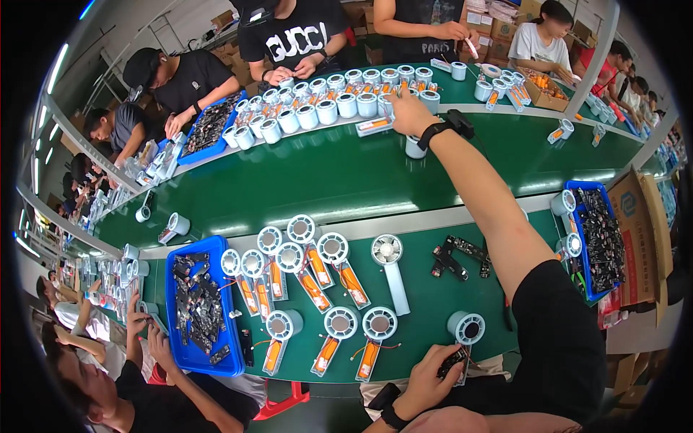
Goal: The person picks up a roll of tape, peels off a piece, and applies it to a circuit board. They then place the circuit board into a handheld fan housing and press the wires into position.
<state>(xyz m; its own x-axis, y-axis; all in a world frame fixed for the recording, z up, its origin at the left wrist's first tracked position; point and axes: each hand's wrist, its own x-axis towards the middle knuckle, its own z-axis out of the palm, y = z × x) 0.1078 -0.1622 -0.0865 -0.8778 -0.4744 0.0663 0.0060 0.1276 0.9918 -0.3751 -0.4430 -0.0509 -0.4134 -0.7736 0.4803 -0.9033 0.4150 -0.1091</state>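
Near the front edge, my left hand [431, 381] is closed on a small black circuit board [451, 363], over the handle of a pale blue handheld fan [466, 328]. My right arm stretches across the green belt. At the far row, my right hand [413, 115] is closed around another pale blue fan, whose open handle [375, 126] shows an orange battery; the fingers partly hide its round head. On my table, several fans with orange batteries in open handles [314, 290] lie in loose rows. One fan [388, 250] lies with its white blades showing and its handle closed.
Blue trays of black circuit boards stand at left [173, 310] and right [613, 283]. Loose boards [458, 257] lie mid-table. Beyond the green belt [289, 180], packed fans [307, 115] line the far bench. A cardboard box [635, 238] stands at right. Co-workers sit opposite and at left.
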